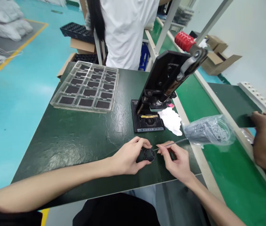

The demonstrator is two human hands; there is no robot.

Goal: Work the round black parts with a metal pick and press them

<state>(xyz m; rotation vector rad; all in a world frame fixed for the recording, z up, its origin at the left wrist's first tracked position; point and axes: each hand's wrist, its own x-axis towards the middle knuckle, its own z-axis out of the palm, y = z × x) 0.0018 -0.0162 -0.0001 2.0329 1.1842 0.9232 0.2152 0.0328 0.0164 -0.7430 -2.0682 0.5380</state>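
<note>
On the green tabletop, my left hand curls thumb and fingers around the edge of a small round black part. Pinched in my right hand is a thin grey rod, its tip close to the disc's right edge; I cannot tell whether they touch. The rod's other end reaches toward a clear plastic bag full of similar thin grey rods. Just beyond my hands stands a black hand press with a red grip. A crumpled white cloth lies beside its base.
A clear compartment tray with dark pads lies at the table's back left. A green conveyor runs along the right, with a co-worker's hands beyond it. Another person in a white shirt is behind the table. Boxes stand back left.
</note>
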